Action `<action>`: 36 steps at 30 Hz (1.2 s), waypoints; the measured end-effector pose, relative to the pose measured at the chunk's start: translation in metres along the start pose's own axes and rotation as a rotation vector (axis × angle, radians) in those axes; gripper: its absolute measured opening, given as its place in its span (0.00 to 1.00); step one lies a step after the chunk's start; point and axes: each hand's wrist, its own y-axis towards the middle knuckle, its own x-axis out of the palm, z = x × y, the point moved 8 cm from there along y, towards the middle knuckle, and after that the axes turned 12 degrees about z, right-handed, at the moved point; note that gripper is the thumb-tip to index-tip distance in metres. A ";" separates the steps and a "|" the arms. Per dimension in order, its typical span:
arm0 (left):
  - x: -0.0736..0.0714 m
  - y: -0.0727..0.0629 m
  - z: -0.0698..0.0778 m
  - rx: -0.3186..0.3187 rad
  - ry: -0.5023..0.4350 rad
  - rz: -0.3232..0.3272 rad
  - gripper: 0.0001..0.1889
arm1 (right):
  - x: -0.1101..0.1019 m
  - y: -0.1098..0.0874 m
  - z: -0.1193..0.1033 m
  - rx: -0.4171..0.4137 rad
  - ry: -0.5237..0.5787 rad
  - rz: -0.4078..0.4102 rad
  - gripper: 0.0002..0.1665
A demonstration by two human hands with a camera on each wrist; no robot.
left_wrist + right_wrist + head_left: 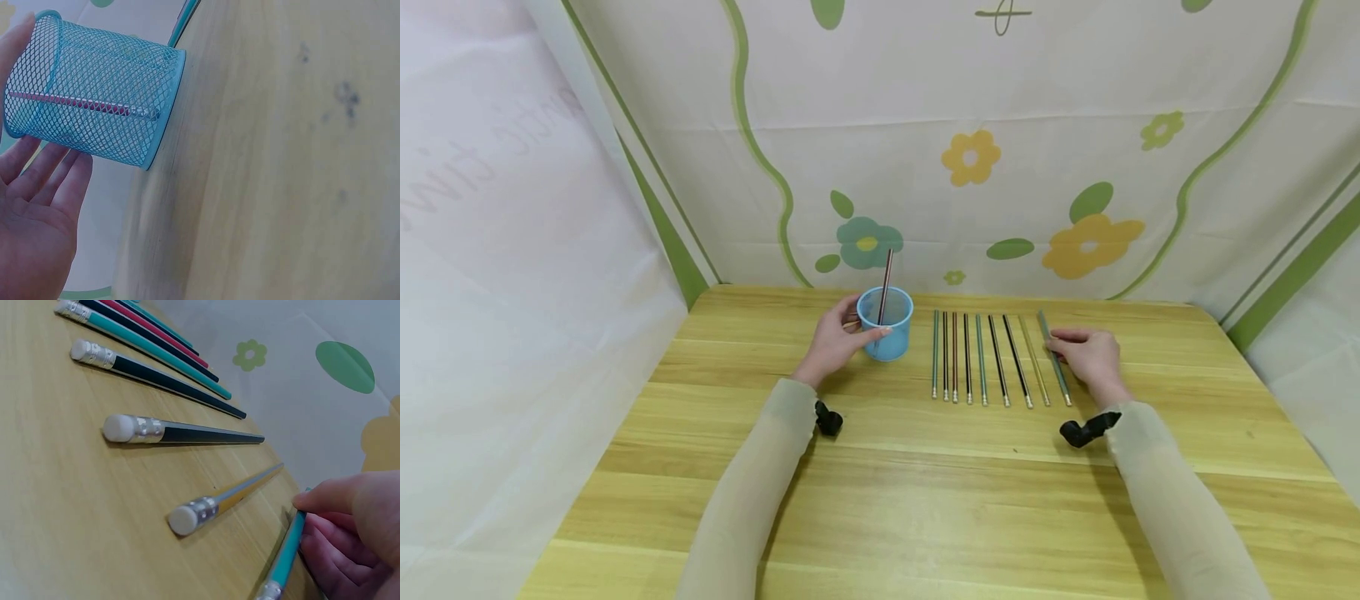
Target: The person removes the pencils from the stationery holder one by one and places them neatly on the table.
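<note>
My left hand [835, 340] grips a light blue mesh pencil cup [889, 346], thumb across its near side and fingers behind it. Inside the cup leans a dark red striped pencil [886, 279], its eraser end down at the base in the left wrist view. My right hand [1092, 358] pinches a green pencil [287, 550] between thumb and fingers, at the right end of a row of pencils. Beside it lies a yellow pencil [247, 489], then a black pencil [212, 435]. The held pencil's eraser end points toward me, close over the table.
The other pencils in the row, among them a red pencil [955, 358] and a teal pencil [981, 358], lie side by side between cup and right hand, erasers nearest me. Behind the wooden table [925, 483] hangs a flowered cloth [887, 158].
</note>
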 end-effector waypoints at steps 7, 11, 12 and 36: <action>0.000 0.000 0.001 -0.005 -0.004 -0.007 0.38 | 0.000 -0.003 -0.005 -0.036 -0.063 0.011 0.22; 0.001 0.001 -0.001 -0.013 -0.007 -0.009 0.39 | 0.000 -0.002 -0.005 -0.042 -0.074 0.011 0.21; 0.001 0.001 -0.002 -0.013 -0.008 -0.009 0.39 | 0.000 -0.002 -0.005 -0.043 -0.075 0.010 0.21; 0.001 0.014 -0.036 -0.003 0.016 0.006 0.39 | 0.002 -0.003 -0.008 -0.099 -0.172 0.029 0.20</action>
